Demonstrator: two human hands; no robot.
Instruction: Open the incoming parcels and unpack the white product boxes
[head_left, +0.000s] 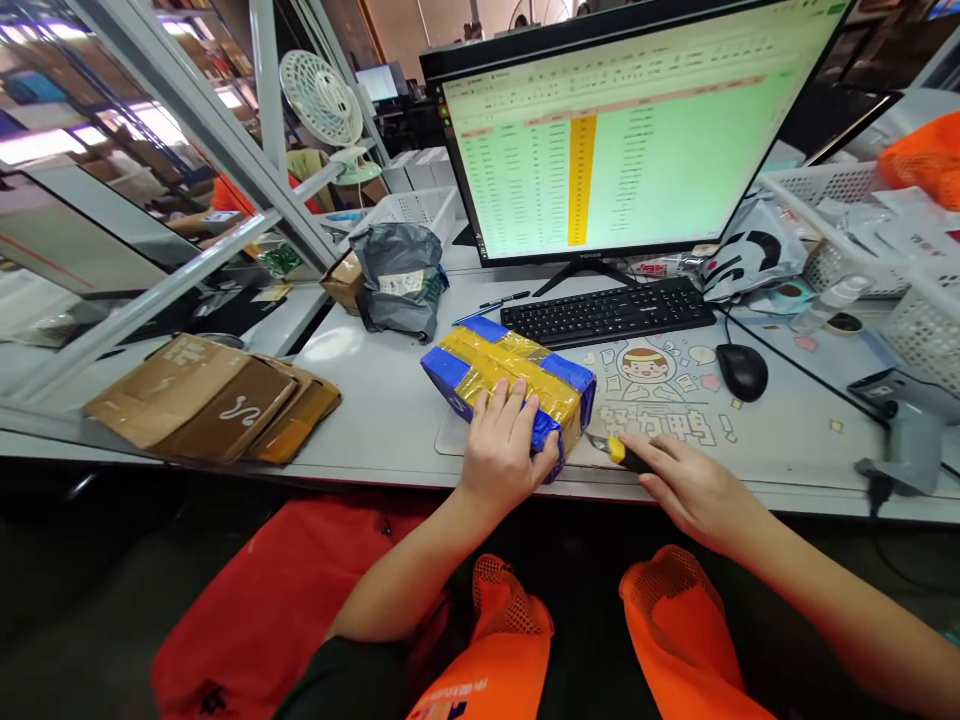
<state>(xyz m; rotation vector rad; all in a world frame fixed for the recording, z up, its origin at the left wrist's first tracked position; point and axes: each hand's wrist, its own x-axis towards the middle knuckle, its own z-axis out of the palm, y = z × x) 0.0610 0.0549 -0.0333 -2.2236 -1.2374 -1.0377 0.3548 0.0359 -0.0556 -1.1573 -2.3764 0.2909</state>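
My left hand [499,450] lies loosely spread on the blue-and-yellow taped rectangular box [516,358]; at its four o'clock, my right hand [694,490] pinches a yellow-and-black metal-bladed cutter [617,450].

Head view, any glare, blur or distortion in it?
Head view: glints on the taped box; head view: monitor text too small and soft to read; head view: shelving at upper left blurred, stretched toward the edge; head view: deep shadow below the desk.

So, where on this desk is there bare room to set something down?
Left: desk between the brown cardboard and the taped box. Right: printed mat between mouse and grey scanner, nearer than the black cable. Crowded: around the white baskets, far right.
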